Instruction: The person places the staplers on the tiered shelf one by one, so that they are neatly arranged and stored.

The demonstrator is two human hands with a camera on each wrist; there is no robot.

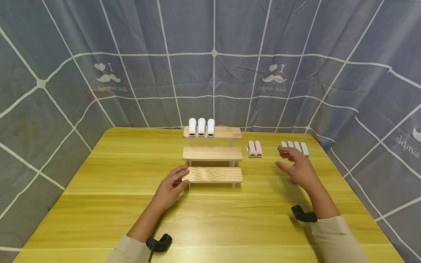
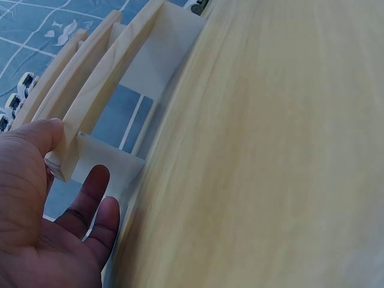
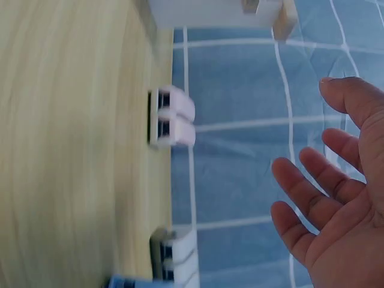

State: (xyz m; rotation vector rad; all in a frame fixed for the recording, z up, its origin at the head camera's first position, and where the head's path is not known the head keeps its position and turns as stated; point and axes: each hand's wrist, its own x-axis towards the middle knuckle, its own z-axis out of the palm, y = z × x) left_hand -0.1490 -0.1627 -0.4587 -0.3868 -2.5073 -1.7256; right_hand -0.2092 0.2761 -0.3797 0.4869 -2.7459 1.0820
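Observation:
A three-tier wooden display stand point(image 1: 212, 174) with whitish supports stands mid-table. My left hand point(image 1: 170, 188) is at the left end of its lowest board, holding that end between thumb and index finger; in the left wrist view the other visible fingers hang loose below the board point(image 2: 105, 90). My right hand point(image 1: 300, 170) is held above the right side of the table, fingers spread and slightly bent, with nothing in it. Beyond it lie several pale grey staplers point(image 1: 304, 149), partly covered by the hand. Two pink staplers point(image 1: 255, 148) stand between it and the stand.
Three white staplers point(image 1: 201, 127) stand in a row on the left of the top board. Part of a blue thing point(image 3: 135, 282) shows near the pale staplers in the right wrist view. A grey-blue curtain point(image 1: 194, 76) hangs behind and beside the yellow wooden table point(image 1: 217, 226).

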